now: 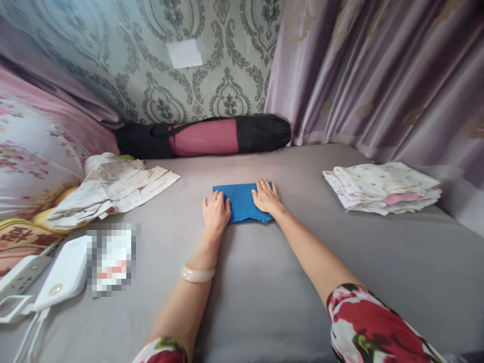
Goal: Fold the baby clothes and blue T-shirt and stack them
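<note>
A folded blue cloth (pixel 241 201) lies on the grey bed sheet (pixel 302 312) in front of me, its near edge slightly uneven. My left hand (pixel 217 212) rests on its left side, palm down with the fingers stretched forward. On the cloth's right side lies my right hand (pixel 266 197), flat and with its fingers a little spread. Neither hand grips the fabric. The parts of the cloth beneath my palms are hidden.
Folded patterned cloths (pixel 381 186) are stacked at the right. A crumpled light garment (pixel 117 186) lies at the left, near a white power bank (pixel 66 272) and a power strip (pixel 24 275). A black and pink roll bag (pixel 204 136) lies along the wall.
</note>
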`<state>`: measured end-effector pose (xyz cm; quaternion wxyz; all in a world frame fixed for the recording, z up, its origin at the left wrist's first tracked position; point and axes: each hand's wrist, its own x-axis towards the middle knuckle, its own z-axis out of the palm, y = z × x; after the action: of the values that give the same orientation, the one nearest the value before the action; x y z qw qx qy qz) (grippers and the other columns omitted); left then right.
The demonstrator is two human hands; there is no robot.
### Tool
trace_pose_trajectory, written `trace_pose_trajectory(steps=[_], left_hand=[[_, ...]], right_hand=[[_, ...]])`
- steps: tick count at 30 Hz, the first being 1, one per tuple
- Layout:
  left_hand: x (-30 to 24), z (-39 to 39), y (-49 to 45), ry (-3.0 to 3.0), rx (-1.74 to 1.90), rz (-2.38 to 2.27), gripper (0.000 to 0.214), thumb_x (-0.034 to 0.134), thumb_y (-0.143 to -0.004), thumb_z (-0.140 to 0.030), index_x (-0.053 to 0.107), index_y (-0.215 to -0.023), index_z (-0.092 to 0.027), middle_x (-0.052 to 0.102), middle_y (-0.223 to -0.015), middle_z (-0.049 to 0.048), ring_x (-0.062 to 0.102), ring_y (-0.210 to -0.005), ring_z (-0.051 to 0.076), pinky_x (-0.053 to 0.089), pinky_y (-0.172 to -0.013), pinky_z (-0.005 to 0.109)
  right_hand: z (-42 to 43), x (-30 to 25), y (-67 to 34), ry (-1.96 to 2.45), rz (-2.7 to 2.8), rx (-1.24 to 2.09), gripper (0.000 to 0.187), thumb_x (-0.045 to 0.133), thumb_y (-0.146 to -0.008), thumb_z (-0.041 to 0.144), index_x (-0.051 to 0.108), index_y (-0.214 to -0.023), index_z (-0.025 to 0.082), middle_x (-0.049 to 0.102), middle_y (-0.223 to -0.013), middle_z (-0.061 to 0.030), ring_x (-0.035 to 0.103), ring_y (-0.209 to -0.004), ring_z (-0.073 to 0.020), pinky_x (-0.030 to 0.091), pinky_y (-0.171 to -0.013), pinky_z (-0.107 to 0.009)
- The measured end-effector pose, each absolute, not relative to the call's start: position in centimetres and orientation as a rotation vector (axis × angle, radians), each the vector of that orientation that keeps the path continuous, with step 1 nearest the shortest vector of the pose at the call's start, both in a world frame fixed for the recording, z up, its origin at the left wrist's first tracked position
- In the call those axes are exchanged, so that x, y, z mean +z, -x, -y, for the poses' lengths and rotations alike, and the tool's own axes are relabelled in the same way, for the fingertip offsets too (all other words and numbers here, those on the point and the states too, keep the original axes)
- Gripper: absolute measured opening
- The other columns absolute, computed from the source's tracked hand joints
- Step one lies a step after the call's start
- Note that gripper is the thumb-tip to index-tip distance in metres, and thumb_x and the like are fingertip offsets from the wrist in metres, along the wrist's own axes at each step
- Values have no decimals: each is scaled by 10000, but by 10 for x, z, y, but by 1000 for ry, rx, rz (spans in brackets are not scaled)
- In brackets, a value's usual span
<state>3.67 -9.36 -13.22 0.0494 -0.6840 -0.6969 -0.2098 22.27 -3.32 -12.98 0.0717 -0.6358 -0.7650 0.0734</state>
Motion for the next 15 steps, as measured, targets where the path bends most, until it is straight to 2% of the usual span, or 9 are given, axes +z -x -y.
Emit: trace_pose_trajectory(steps=[5, 11, 15], left_hand=[[-124, 112, -31, 2138, -574, 2098, 391, 371, -970, -308, 527, -1299, -166, 546, -1408, 155, 456, -1354, 285, 311, -1134, 521], [-129, 134, -19, 2156, -571, 2160, 405, 380, -983, -369, 505, -1323, -188, 539, -1417, 142, 474, -1340, 265, 361, -1117, 481], [-131, 138, -15, 2193, -608, 2182, 438, 406, -982, -392, 493, -1344, -162, 522, -1431, 160, 486, -1330, 274, 361, -1119, 485]], right_hand=[[36, -120, -234, 1935, 2219, 277, 632, 153, -998, 373, 282, -1514, 33, 218, -1603, -161, 156, -1491, -258, 111, -1205, -493], [42, -130, -239, 1957, 2220, 240, 625, 182, -993, 355, 277, -1513, 21, 259, -1591, -159, 199, -1480, -259, 137, -1203, -484], [41, -134, -238, 1971, 2219, 233, 621, 192, -995, 356, 264, -1518, 27, 255, -1595, -148, 199, -1479, -259, 145, -1201, -480]])
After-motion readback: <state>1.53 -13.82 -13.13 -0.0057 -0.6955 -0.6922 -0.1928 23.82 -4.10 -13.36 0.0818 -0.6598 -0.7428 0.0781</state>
